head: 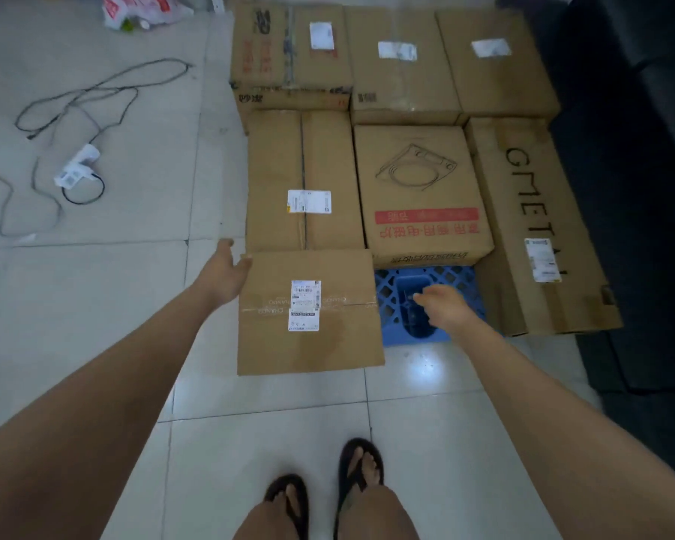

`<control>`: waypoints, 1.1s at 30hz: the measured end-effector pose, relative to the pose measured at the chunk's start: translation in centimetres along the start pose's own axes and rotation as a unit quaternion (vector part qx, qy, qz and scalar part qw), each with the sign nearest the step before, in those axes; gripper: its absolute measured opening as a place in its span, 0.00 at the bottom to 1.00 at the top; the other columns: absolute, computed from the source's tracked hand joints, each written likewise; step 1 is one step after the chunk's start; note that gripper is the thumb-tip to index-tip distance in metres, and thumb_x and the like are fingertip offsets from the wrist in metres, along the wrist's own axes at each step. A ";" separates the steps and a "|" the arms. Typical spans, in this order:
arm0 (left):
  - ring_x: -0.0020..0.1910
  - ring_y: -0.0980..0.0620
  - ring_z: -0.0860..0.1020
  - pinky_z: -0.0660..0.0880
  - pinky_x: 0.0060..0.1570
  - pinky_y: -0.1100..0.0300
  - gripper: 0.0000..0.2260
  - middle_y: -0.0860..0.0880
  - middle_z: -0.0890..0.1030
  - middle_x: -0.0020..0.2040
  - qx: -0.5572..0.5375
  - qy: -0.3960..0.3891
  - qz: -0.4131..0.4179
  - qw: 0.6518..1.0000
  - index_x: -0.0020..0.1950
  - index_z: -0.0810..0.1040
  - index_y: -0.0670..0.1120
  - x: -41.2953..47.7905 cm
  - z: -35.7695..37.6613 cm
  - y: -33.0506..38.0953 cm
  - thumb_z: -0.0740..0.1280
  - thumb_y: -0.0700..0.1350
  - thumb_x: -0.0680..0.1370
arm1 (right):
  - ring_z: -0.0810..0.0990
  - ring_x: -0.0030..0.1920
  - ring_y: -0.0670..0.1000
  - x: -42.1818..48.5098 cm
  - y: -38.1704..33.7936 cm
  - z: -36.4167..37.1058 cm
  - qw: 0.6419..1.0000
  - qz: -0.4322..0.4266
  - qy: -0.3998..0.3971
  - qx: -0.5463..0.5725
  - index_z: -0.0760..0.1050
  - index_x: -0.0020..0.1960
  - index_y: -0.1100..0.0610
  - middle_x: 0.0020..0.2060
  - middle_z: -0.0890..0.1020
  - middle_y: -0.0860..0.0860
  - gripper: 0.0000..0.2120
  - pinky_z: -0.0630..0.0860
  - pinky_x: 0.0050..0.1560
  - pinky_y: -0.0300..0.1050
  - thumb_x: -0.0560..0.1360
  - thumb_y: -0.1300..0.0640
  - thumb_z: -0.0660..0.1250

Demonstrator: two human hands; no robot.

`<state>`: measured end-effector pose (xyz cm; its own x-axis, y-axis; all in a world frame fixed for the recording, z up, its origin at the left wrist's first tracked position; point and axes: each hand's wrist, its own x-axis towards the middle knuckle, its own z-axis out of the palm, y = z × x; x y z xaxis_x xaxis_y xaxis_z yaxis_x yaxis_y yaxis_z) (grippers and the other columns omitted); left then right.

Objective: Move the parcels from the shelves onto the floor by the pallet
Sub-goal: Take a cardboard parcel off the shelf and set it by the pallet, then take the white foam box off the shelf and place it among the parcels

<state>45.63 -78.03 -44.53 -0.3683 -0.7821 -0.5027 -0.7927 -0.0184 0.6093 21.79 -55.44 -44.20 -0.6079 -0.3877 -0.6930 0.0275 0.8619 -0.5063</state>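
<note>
On the pale tiled floor (pixel 94 305), a blue plastic lattice pallet (pixel 456 278) is almost wholly covered by brown cardboard parcels: three in the far row, then a plain taped carton (pixel 304 150), a carton printed with a line drawing of a cooker and red lettering (pixel 417 181), and a long carton marked with large black letters (pixel 530 212) along the right edge. Only one near corner of the pallet shows bare. To the left a grey tangled cable (pixel 82 95) and a small white plug adapter (pixel 78 165) lie on the tiles, well apart from the stack, and a red-and-white plastic bag (pixel 141 9) sits at the far edge. A flat brown cardboard parcel with two white shipping labels (pixel 308 337) lies at the pallet's near left corner, its front part over the tiles; whether it rests partly on the pallet is hard to tell. The left hand (pixel 227 270) has its fingers spread, touching that parcel's far left corner. The right hand (pixel 445 305) hovers loosely open over the bare pallet corner, just beside the parcel, gripping nothing. Two feet in dark sandals (pixel 359 469) stand below.
</note>
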 end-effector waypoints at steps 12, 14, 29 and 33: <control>0.61 0.37 0.73 0.69 0.55 0.55 0.18 0.34 0.74 0.63 0.096 -0.033 0.377 0.921 0.70 0.66 0.36 -15.8 -12.9 32.8 0.58 0.40 0.81 | 0.70 0.68 0.58 -29.6 -13.3 -25.2 0.939 -0.117 0.221 -0.234 0.68 0.70 0.62 0.69 0.72 0.57 0.21 0.68 0.64 0.47 0.80 0.54 0.60; 0.61 0.36 0.73 0.70 0.59 0.52 0.16 0.33 0.75 0.62 0.107 -0.042 0.435 0.893 0.67 0.68 0.35 -20.1 -12.3 37.4 0.59 0.40 0.80 | 0.67 0.71 0.56 -35.5 -11.7 -28.4 0.933 -0.089 0.256 -0.238 0.65 0.73 0.59 0.72 0.68 0.55 0.24 0.65 0.68 0.47 0.80 0.51 0.61; 0.62 0.41 0.73 0.71 0.61 0.50 0.22 0.41 0.65 0.71 0.141 -0.193 0.737 0.633 0.73 0.63 0.46 -65.7 6.5 56.2 0.61 0.50 0.81 | 0.73 0.66 0.55 -74.3 17.3 -42.6 0.849 0.162 0.485 -0.133 0.70 0.69 0.58 0.67 0.73 0.54 0.21 0.69 0.66 0.49 0.79 0.52 0.62; 0.58 0.42 0.75 0.73 0.59 0.51 0.22 0.41 0.64 0.71 0.125 -0.225 0.762 0.594 0.74 0.62 0.46 -76.4 13.1 57.6 0.61 0.49 0.81 | 0.71 0.67 0.54 -80.8 26.5 -46.0 0.824 0.185 0.529 -0.082 0.69 0.70 0.56 0.69 0.71 0.52 0.23 0.67 0.67 0.47 0.77 0.50 0.64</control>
<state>21.75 -11.16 20.98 -0.7986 0.4761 0.3683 0.6019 0.6343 0.4852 35.10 13.77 21.94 -0.9359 0.3390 0.0953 0.3114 0.9231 -0.2255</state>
